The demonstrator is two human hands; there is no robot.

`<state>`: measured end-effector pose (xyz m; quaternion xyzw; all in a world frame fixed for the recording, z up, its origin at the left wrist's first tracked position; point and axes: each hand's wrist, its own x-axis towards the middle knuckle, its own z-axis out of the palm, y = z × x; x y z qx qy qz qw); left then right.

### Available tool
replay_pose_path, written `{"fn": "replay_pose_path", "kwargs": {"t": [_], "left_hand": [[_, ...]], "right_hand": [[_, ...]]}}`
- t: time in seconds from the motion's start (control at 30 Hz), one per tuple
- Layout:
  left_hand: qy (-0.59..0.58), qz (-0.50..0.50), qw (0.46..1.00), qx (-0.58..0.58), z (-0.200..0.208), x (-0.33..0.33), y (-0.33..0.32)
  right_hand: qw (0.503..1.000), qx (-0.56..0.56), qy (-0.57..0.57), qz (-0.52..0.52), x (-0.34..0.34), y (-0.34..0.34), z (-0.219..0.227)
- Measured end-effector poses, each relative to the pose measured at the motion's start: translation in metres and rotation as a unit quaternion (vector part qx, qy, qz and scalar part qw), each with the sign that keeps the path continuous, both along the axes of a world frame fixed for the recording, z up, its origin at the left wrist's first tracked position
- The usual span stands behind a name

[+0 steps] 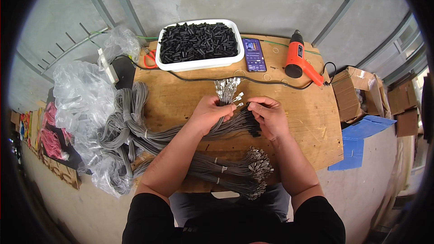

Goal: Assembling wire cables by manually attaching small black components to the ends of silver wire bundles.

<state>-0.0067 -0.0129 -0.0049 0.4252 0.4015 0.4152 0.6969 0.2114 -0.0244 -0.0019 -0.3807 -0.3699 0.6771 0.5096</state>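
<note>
My left hand [213,113] is closed round a bundle of grey wires, whose silver crimp terminals [227,86] fan out above the fist. A few terminals [238,97] stick out to the right, apart from the rest. Just beside them, my right hand [270,116] pinches a small black sleeve [247,104] between thumb and forefinger, mostly covered by the fingers. Beneath it, grey wires with black sleeves on their ends [254,126] lie across the table. Nearer me, tied wire bundles [221,168] end in bare silver terminals [259,165].
At the back stands a white tub [199,66] full of black sleeves. Right of it are a phone [254,55] and an orange heat gun [296,56] with its black cord. Red-handled pliers [149,59], coiled grey wires [124,117] and plastic bags [83,104] sit left. Cardboard boxes [346,92] stand right.
</note>
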Motion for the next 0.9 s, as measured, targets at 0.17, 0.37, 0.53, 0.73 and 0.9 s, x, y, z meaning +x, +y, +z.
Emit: {"fn": "replay_pose_path", "kwargs": {"t": [0.17, 0.37, 0.53, 0.73, 0.9], "left_hand": [[-0.002, -0.003, 1.000, -0.004, 0.001, 0.000, 0.000], [0.004, -0.003, 1.000, -0.010, 0.000, 0.000, 0.000], [0.011, -0.007, 1.000, -0.008, 0.004, 0.000, -0.001], [0.004, -0.013, 1.000, -0.013, 0.002, 0.000, -0.001], [0.020, -0.006, 1.000, -0.005, 0.002, 0.001, -0.002]], "right_hand": [[1.000, -0.001, -0.018, -0.005, -0.004, -0.002, 0.003], [0.998, 0.019, -0.048, -0.023, -0.009, -0.005, 0.005], [0.998, 0.024, -0.044, -0.043, -0.010, -0.005, 0.003], [0.996, 0.049, -0.057, -0.044, -0.010, -0.006, 0.001], [0.994, 0.041, -0.077, -0.059, -0.012, -0.006, 0.002]]}}
